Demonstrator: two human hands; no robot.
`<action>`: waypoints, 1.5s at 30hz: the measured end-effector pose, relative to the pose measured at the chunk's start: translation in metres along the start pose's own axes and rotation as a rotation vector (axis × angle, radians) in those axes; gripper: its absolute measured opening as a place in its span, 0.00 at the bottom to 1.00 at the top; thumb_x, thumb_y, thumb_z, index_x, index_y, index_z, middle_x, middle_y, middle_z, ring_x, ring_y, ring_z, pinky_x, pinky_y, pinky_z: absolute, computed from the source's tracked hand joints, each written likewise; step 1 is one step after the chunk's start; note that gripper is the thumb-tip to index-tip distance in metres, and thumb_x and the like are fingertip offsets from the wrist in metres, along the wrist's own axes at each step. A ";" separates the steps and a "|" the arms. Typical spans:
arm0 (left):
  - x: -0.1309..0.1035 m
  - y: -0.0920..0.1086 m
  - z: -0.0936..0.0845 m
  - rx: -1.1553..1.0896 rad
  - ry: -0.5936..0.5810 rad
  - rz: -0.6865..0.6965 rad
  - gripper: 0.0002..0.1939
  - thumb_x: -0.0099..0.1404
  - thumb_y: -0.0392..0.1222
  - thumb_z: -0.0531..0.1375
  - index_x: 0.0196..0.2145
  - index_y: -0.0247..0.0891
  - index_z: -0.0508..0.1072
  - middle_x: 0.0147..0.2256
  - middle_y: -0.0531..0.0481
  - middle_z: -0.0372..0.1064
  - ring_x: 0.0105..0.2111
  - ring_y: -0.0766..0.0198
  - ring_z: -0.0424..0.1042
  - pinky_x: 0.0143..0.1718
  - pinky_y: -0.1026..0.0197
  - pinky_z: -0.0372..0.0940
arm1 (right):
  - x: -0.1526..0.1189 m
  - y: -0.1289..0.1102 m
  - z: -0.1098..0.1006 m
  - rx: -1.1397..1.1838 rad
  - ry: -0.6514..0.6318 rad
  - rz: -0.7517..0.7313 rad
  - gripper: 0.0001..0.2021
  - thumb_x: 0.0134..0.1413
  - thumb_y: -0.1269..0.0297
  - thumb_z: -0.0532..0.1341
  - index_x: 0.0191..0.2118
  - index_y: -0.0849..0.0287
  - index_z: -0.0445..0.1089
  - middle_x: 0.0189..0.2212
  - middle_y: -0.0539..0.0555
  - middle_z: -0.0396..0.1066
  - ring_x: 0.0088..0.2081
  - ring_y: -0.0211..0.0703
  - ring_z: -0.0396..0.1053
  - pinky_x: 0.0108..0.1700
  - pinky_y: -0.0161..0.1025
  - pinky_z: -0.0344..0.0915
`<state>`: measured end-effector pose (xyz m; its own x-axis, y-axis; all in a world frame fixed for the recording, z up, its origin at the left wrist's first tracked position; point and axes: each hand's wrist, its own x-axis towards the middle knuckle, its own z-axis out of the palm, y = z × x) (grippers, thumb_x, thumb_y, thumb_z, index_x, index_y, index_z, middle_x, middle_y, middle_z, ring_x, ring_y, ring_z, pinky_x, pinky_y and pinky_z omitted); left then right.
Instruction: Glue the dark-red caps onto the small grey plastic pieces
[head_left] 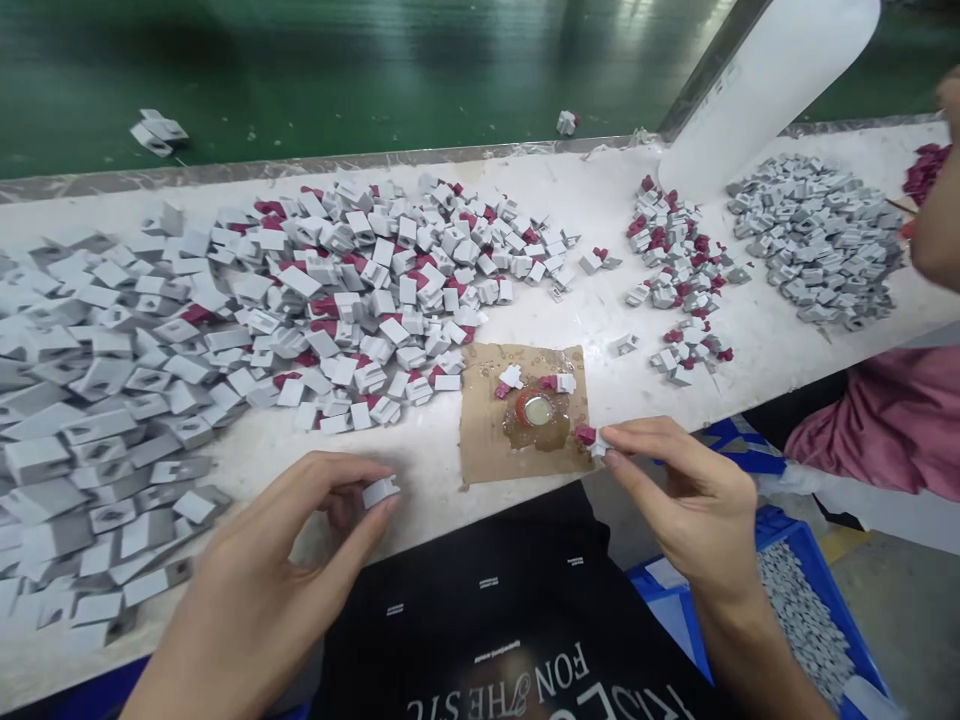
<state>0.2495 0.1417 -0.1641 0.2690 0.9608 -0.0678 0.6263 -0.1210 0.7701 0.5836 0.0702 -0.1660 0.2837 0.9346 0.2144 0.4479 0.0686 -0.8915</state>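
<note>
Between the thumb and fingers of my left hand (300,550) is a small grey plastic block (380,490), held just above the table's front edge. My right hand (682,490) pinches a light grey plastic piece with a maroon part (587,435) on its left end, at the right edge of a brown cardboard square (480,450). On the cardboard sits a small round reddish cap (537,408) in a wet patch. Two more grey-and-maroon pieces lie by it, one piece (511,378) at upper left and one piece (561,383) at upper right.
A large heap of grey blocks (112,400) covers the left, mixed with maroon pieces towards the middle. Smaller piles (679,260) lie right of a white post (765,90). Behind runs a green surface (375,80). A co-worker's arm (937,220) reaches in. Below is a blue bin (840,600).
</note>
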 end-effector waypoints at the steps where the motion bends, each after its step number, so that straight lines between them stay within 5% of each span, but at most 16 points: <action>1: 0.001 0.004 0.004 0.008 -0.002 0.042 0.07 0.76 0.49 0.67 0.49 0.56 0.82 0.36 0.58 0.76 0.31 0.61 0.75 0.33 0.62 0.73 | -0.001 0.002 0.000 -0.019 -0.020 -0.007 0.20 0.69 0.77 0.74 0.53 0.40 0.90 0.45 0.48 0.90 0.48 0.50 0.86 0.51 0.50 0.83; 7: 0.011 0.023 0.021 -0.014 -0.094 0.115 0.07 0.77 0.51 0.68 0.48 0.50 0.83 0.37 0.51 0.80 0.29 0.60 0.77 0.28 0.63 0.73 | 0.001 0.005 0.007 -0.126 -0.055 -0.077 0.17 0.70 0.77 0.73 0.52 0.44 0.89 0.44 0.49 0.91 0.46 0.49 0.84 0.50 0.50 0.82; 22: 0.014 0.035 0.033 -0.085 -0.113 0.125 0.04 0.77 0.46 0.67 0.45 0.49 0.83 0.33 0.55 0.77 0.26 0.65 0.75 0.23 0.70 0.68 | 0.005 0.004 0.008 -0.159 -0.112 -0.133 0.15 0.71 0.78 0.72 0.52 0.49 0.89 0.43 0.52 0.90 0.46 0.49 0.84 0.48 0.51 0.82; 28: 0.014 0.035 0.035 -0.105 -0.096 0.102 0.04 0.76 0.47 0.69 0.45 0.50 0.84 0.34 0.55 0.79 0.28 0.64 0.76 0.29 0.67 0.73 | 0.006 0.005 0.008 -0.146 -0.078 -0.116 0.16 0.71 0.78 0.71 0.51 0.47 0.90 0.42 0.51 0.90 0.44 0.50 0.84 0.47 0.51 0.82; 32: 0.014 0.037 0.034 -0.232 -0.120 -0.058 0.10 0.74 0.55 0.73 0.47 0.51 0.86 0.38 0.53 0.84 0.32 0.60 0.81 0.32 0.65 0.77 | 0.006 0.007 0.004 0.004 -0.083 0.023 0.14 0.69 0.75 0.74 0.50 0.45 0.91 0.42 0.51 0.90 0.45 0.49 0.86 0.48 0.49 0.84; 36: 0.026 0.054 0.035 -0.470 -0.171 -0.207 0.16 0.67 0.59 0.79 0.45 0.49 0.89 0.39 0.51 0.88 0.34 0.55 0.87 0.32 0.63 0.82 | 0.011 0.003 0.002 0.420 0.012 0.267 0.05 0.70 0.63 0.77 0.48 0.45 0.90 0.41 0.51 0.90 0.40 0.48 0.89 0.43 0.45 0.87; 40: 0.047 0.080 0.041 -0.647 -0.149 -0.173 0.16 0.66 0.55 0.81 0.45 0.48 0.90 0.40 0.50 0.89 0.37 0.52 0.89 0.37 0.59 0.87 | 0.023 -0.009 0.006 0.592 0.013 0.354 0.12 0.69 0.49 0.78 0.54 0.42 0.88 0.41 0.51 0.90 0.46 0.56 0.91 0.44 0.51 0.91; 45: 0.066 0.103 0.051 -0.814 -0.173 -0.118 0.12 0.69 0.49 0.80 0.47 0.47 0.90 0.37 0.50 0.88 0.37 0.55 0.89 0.39 0.59 0.87 | 0.033 -0.017 0.009 0.579 -0.050 0.355 0.14 0.73 0.46 0.74 0.56 0.42 0.87 0.53 0.54 0.90 0.55 0.62 0.90 0.56 0.62 0.89</action>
<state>0.3689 0.1794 -0.1216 0.3844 0.8961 -0.2220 -0.0479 0.2595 0.9645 0.5781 0.1031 -0.1475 0.2834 0.9492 -0.1371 -0.1956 -0.0827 -0.9772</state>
